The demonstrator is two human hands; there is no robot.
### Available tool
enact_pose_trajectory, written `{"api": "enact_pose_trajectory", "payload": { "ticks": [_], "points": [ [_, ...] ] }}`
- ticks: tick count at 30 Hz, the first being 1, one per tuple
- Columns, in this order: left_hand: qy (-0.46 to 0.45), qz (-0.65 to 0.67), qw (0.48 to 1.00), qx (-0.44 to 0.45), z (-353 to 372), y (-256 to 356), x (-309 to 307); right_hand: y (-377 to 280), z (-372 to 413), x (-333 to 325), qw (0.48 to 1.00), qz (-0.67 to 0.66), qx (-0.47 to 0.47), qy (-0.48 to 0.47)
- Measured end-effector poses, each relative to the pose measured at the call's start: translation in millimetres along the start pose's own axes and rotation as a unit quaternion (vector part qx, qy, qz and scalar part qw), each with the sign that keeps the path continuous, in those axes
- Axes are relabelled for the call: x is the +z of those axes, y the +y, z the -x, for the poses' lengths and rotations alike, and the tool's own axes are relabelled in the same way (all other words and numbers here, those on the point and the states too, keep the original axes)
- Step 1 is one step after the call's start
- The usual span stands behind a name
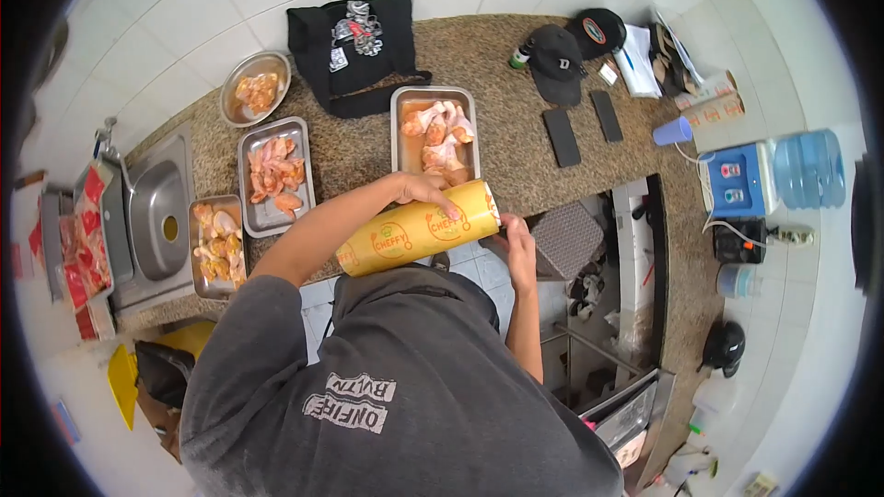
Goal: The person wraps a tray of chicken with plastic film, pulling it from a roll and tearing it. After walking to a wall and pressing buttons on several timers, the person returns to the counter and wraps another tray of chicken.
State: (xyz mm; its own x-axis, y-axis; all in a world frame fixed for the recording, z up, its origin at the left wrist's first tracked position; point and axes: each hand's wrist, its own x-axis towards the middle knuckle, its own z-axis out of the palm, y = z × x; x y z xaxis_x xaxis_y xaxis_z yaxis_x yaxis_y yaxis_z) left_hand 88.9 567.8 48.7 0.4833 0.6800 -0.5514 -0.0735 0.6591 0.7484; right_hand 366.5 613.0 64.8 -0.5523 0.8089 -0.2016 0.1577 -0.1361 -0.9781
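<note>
A thick yellow cling film roll [396, 237], printed with "CHEFFY", lies slantwise in front of my chest at the counter's edge. My left hand [428, 191] is closed over its upper side, thumb and fingers curled on the print. At the roll's right end, my right hand [518, 250] has its fingers drawn together against the rim; part of that grip is hidden. Just beyond the roll stands a metal tray [398, 124] with seasoned raw chicken drumsticks [439, 133]; my left hand and the roll overlap its near edge.
Left on the granite counter [350, 152] are a tray of chicken wings [276, 170], another chicken tray [218, 244], a metal bowl [258, 64] and a sink [166, 179]. A black apron [368, 46], caps [557, 60], phones [561, 137] and a water dispenser [741, 179] stand farther along.
</note>
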Motion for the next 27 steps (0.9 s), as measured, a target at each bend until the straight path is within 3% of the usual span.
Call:
{"api": "enact_pose_trajectory", "payload": {
  "ticks": [1,3,4,5,6,8,9,10,12,13,14,16,23,27],
  "points": [
    [0.003,-0.026,1.0,-0.004,-2.0,1.6,1.6,5.7,2.2,-2.2,0.993,0.068,-0.1,-0.014],
    [0.005,-0.05,0.999,-0.01,-1.1,5.9,7.6,12.0,7.7,-2.1,0.989,0.11,-0.098,-0.019],
    [0.037,-0.156,0.986,-0.036,1.3,11.5,15.0,14.0,12.4,-0.6,0.983,0.154,-0.098,-0.029],
    [0.068,-0.261,0.961,-0.059,3.2,14.8,19.1,27.6,15.5,0.1,0.995,0.083,-0.059,-0.023],
    [0.065,-0.262,0.961,-0.061,4.2,13.4,19.1,32.7,18.5,1.8,0.995,0.081,-0.057,-0.02],
    [0.083,-0.287,0.954,0.017,10.3,3.2,23.2,43.8,29.5,3.5,0.999,0.045,0.017,0.015],
    [0.149,-0.29,0.94,0.098,5.2,-24.2,19.5,47.7,32.7,4.4,0.999,0.044,0.021,0.017],
    [0.146,-0.289,0.941,0.097,19.4,-23.0,33.0,50.2,33.3,4.9,0.998,0.038,0.037,0.022],
    [0.281,-0.383,0.853,0.215,47.2,-23.7,64.0,51.3,25.6,4.5,0.998,0.032,0.049,0.024],
    [0.363,-0.425,0.781,0.279,50.1,-43.0,80.9,50.6,23.8,5.6,0.998,0.035,0.043,0.029],
    [0.364,-0.425,0.781,0.277,52.9,-47.9,90.8,49.7,20.9,7.1,0.998,0.038,0.036,0.033],
    [0.399,-0.453,0.731,0.32,56.4,-46.3,104.2,43.9,13.5,7.0,0.998,0.043,0.04,0.02],
    [0.446,-0.427,0.712,0.333,51.8,-57.9,107.9,40.1,-15.9,-7.3,0.991,0.115,0.031,-0.055],
    [0.485,-0.409,0.714,0.296,42.5,-55.4,114.1,13.6,-27.3,-12.7,0.975,0.184,0.038,-0.119]
  ]
}}
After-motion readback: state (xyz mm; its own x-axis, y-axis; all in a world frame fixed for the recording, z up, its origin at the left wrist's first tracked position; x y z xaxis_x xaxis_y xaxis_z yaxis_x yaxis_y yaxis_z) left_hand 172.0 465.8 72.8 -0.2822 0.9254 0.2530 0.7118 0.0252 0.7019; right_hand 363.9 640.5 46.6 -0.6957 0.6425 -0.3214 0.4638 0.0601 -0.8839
